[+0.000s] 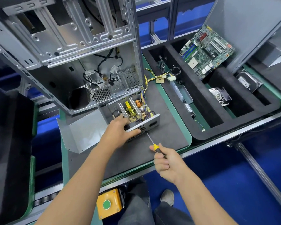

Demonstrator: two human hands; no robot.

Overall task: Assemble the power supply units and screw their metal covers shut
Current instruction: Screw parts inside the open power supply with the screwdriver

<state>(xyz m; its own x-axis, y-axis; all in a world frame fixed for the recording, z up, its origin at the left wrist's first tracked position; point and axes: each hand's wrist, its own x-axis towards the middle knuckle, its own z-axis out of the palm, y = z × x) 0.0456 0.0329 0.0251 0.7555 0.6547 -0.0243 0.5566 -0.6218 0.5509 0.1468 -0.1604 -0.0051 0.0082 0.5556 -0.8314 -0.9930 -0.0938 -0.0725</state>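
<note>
An open power supply unit (150,123) lies on the dark mat (167,135), its circuit board and yellow parts exposed. My left hand (118,132) grips its near corner, thumb along the perforated side. My right hand (166,161) holds a yellow-handled screwdriver (156,146); its thin shaft points up at the unit's near side and the tip touches the metal by my left thumb. The loose bent metal cover (79,132) lies to the left of the unit.
An empty computer case (60,46) stands behind the unit, with cables (154,77) trailing right. A black foam tray (234,109) on the right holds a motherboard (206,51), a heatsink (219,95) and a hard drive (248,82). A yellow button box (108,203) sits below the table edge.
</note>
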